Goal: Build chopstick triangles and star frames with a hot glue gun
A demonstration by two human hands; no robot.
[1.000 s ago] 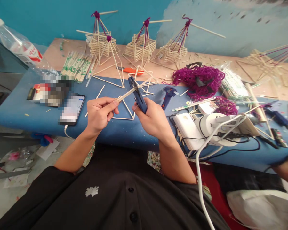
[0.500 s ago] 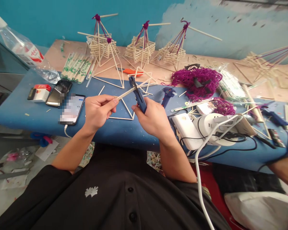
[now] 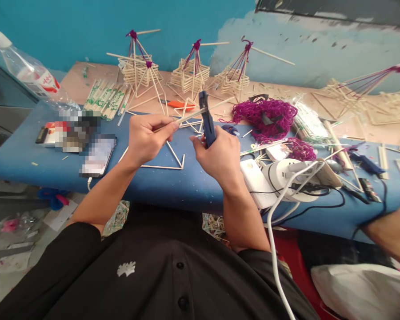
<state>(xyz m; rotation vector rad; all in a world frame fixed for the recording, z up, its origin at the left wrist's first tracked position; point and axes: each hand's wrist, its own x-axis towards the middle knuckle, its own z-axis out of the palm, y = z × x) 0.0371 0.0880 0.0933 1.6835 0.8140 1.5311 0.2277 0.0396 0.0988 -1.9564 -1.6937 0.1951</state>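
Bearings are read from above the bench, twelve o'clock being the wall. The left hand [image 3: 150, 135] pinches a thin wooden stick [image 3: 220, 104] between thumb and bent forefinger; the other fingers are curled under. From those fingertips the stick runs out between two and three o'clock, clear of the table, crossing the head of a dark blue cutter [image 3: 208, 122] and projecting past it. Whether the blades touch the wood I cannot tell from here.

The right hand [image 3: 222, 153] is wrapped round the cutter's handles, thumb on the near side; most of its fingers are hidden, so how far the handles are squeezed I cannot tell. The cutter's head points between eleven and twelve.

Measured from that head: purple yarn [image 3: 268, 116] heaped at three o'clock, an orange knife [image 3: 180, 105] near nine, a phone [image 3: 99, 155] at eight, joined sticks [image 3: 163, 167] flat on the blue covering [image 3: 173, 191] at seven.
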